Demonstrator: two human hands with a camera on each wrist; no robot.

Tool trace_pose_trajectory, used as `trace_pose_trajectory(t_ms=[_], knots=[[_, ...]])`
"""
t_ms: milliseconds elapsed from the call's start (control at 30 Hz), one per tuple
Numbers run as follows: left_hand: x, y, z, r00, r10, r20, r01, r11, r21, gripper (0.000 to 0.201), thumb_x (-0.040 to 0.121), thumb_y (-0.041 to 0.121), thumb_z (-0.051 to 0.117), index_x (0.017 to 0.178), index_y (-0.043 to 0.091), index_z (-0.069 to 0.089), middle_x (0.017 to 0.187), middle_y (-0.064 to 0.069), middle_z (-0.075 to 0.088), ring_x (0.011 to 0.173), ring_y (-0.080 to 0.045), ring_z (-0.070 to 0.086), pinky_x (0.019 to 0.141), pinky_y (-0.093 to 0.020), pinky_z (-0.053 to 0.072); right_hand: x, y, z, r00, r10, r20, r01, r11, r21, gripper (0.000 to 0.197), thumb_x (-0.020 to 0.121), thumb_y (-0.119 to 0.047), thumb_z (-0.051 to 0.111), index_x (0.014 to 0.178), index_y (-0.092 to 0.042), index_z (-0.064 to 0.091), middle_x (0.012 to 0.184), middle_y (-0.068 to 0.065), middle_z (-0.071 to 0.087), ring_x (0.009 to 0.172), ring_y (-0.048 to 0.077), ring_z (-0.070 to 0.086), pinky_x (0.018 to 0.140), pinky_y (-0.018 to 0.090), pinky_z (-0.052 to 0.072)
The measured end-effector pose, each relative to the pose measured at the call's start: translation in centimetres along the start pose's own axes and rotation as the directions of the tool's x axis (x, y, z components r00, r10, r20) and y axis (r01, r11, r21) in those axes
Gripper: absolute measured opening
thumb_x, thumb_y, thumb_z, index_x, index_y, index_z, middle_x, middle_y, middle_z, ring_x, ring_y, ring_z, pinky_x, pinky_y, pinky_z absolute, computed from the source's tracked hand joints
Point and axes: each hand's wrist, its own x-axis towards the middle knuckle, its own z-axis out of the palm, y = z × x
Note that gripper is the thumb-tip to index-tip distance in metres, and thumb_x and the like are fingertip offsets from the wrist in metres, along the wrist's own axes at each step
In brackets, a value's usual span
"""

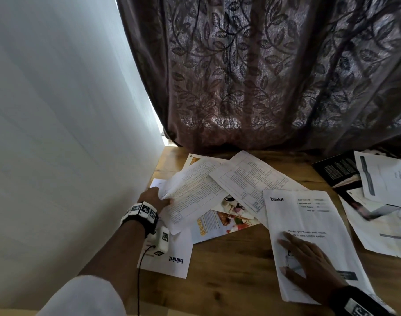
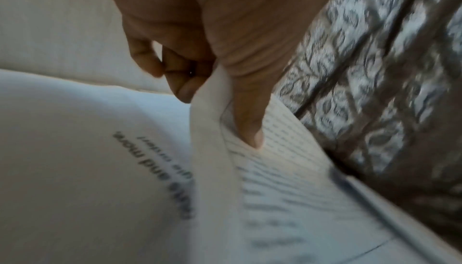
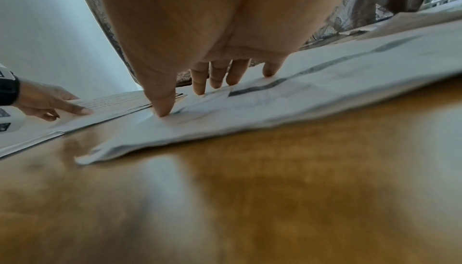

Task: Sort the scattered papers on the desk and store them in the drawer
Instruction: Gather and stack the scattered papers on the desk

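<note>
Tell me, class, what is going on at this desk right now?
A person is sorting loose papers on a wooden desk. The left hand pinches the edge of a printed text sheet and lifts it off the pile. The right hand lies flat, fingers straight, pressing down a white blinkit sheet. More papers, a colourful leaflet and a dark booklet lie scattered. No drawer is in view.

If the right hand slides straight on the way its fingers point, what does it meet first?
Probably the table-printed sheet: the right hand lies flat on the blinkit sheet, fingers aimed up-left toward it. Depth is unclear.
</note>
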Motion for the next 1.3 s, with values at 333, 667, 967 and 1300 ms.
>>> trace_pose_trajectory(t_ms=[333, 667, 967, 1300], knots=[[-10.4, 3.3, -3.3, 0.988, 0.071, -0.138, -0.154, 0.372, -0.915, 0.029, 0.086, 0.029, 0.073, 0.111, 0.017, 0.069, 0.101, -0.005, 0.076, 0.094, -0.025, 0.072, 0.080, -0.042, 0.059, 3.1, -5.7, -4.5, 0.999, 0.001, -0.035, 0.013, 0.918, 0.397, 0.054, 0.086, -0.069, 0.052, 0.133, -0.041, 0.052, 0.135, -0.020, 0.051, 0.130, 0.006, 0.045, 0.109, 0.030, 0.040], [-17.9, 8.9, 3.5, 0.870, 0.413, 0.270, 0.062, 0.452, -0.890, 0.046, 0.081, 0.041, 0.076, 0.118, 0.018, 0.066, 0.113, -0.003, 0.073, 0.110, -0.022, 0.067, 0.092, -0.040, 0.055, 5.4, -9.2, -7.5, 0.971, 0.233, -0.058, 0.046, 0.053, 0.998, 0.031, 0.089, -0.025, 0.073, 0.116, -0.010, 0.069, 0.109, 0.011, 0.075, 0.099, 0.029, 0.073, 0.090, 0.049, 0.057], [-17.1, 13.2, 9.1, 0.863, 0.386, 0.326, 0.118, 0.474, -0.873, 0.074, 0.068, 0.053, 0.082, 0.129, 0.019, 0.057, 0.121, -0.010, 0.069, 0.112, -0.029, 0.065, 0.088, -0.048, 0.056, 0.1, 4.4, -6.1, 0.985, 0.164, -0.055, -0.059, 0.621, 0.782, 0.030, 0.086, -0.035, 0.075, 0.114, -0.029, 0.067, 0.105, -0.007, 0.076, 0.095, 0.012, 0.073, 0.088, 0.043, 0.059], [-17.4, 20.2, 14.6, 0.907, 0.372, 0.198, -0.178, 0.764, -0.621, 0.043, 0.089, 0.031, 0.069, 0.124, 0.034, 0.044, 0.109, 0.011, 0.062, 0.099, -0.001, 0.059, 0.078, -0.023, 0.051, -1.9, 9.6, -5.6, 0.921, 0.350, -0.169, -0.173, 0.758, 0.629, 0.010, 0.094, -0.032, 0.064, 0.101, -0.026, 0.065, 0.090, -0.013, 0.071, 0.079, 0.003, 0.067, 0.060, 0.019, 0.049]])
